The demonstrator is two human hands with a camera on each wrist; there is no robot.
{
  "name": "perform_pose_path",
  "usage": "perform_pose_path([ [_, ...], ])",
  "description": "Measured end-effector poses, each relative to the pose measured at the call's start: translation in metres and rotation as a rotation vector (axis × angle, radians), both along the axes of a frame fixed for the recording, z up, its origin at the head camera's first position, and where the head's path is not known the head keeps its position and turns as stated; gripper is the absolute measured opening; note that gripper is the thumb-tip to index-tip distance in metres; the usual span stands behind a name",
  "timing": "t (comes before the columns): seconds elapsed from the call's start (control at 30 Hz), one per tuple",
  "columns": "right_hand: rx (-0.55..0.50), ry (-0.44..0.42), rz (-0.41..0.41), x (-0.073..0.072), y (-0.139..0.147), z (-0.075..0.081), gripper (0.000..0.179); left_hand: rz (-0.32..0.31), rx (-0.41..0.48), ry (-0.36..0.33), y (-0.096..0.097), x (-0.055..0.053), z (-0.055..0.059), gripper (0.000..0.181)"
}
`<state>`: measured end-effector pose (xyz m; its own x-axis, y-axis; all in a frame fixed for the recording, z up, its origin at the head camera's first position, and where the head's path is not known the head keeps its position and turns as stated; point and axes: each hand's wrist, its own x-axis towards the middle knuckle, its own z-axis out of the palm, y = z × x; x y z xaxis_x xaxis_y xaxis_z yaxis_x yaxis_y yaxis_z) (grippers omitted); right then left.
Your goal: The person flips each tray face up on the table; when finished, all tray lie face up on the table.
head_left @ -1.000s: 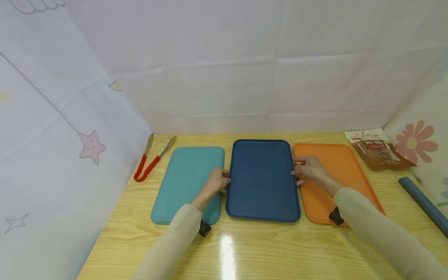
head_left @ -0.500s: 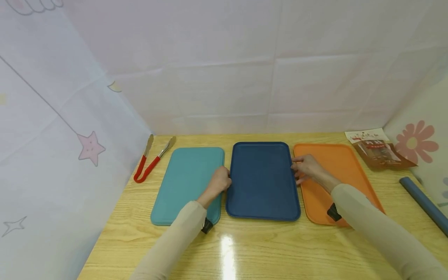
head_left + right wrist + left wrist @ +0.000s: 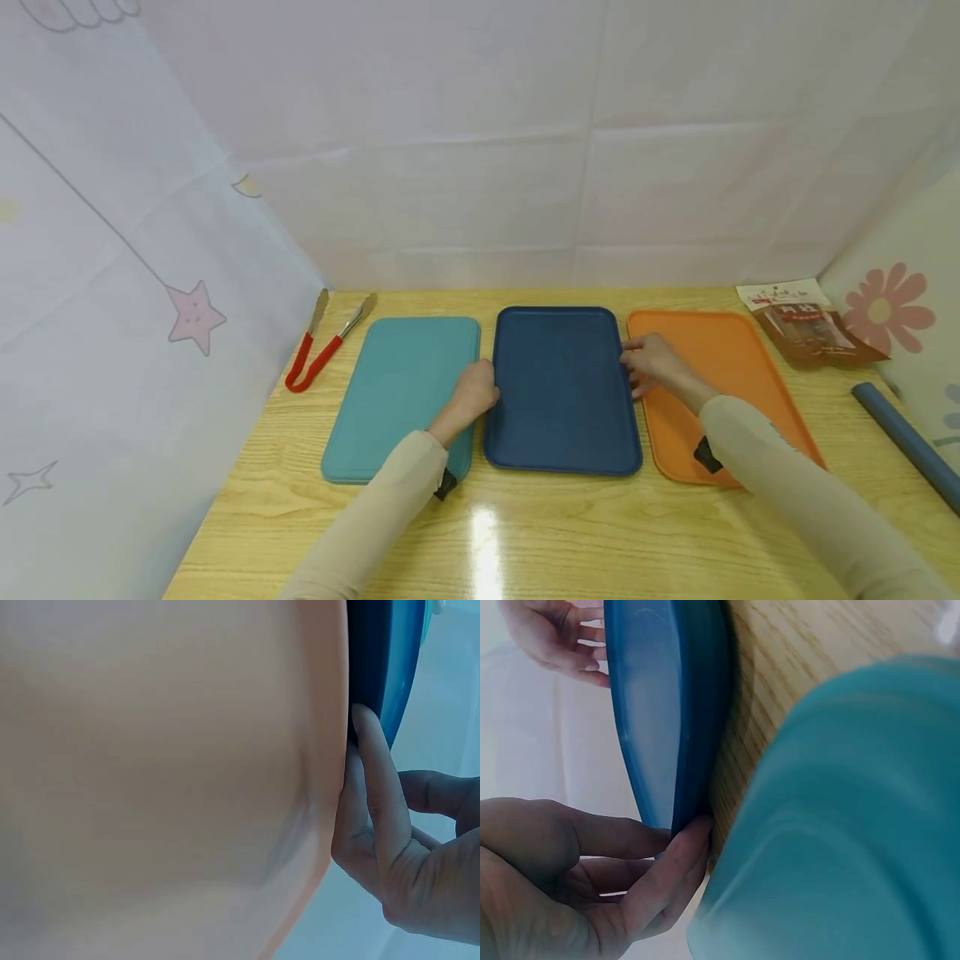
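Note:
A dark blue tray [image 3: 562,392] lies between a teal tray [image 3: 408,392] on the left and an orange tray [image 3: 712,375] on the right. My left hand [image 3: 474,390] pinches the blue tray's left rim; the left wrist view shows its fingers [image 3: 676,862] on both sides of that edge. On the opposite side, my right hand [image 3: 651,363] holds the right rim. Seen from the right wrist, its fingers [image 3: 384,795] reach into the narrow gap between the orange tray and the blue tray's outer wall. The fingertips' undersides are partly hidden.
Red-handled tongs [image 3: 322,346] lie spread at the far left. At the far right are a brown food packet [image 3: 813,329] and a dark blue-grey rod [image 3: 907,446]. A pale printed cloth [image 3: 480,183] hangs behind the wooden table [image 3: 570,533].
The blue tray's far edge has come slightly nearer me. My left hand has turned and edged right along the rim; my right hand has shifted slightly left.

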<state>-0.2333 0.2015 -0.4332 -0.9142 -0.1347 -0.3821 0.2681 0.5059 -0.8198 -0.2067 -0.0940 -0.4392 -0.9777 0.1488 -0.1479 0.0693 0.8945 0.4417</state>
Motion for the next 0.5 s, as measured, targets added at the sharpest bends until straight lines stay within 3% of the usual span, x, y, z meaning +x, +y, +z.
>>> perform_pose_path([
  [0.5,0.109,0.049,0.029,0.0005,-0.0098,-0.0018,0.050,-0.003,-0.024,0.000,-0.0004,0.0011,0.0013,0.010],
])
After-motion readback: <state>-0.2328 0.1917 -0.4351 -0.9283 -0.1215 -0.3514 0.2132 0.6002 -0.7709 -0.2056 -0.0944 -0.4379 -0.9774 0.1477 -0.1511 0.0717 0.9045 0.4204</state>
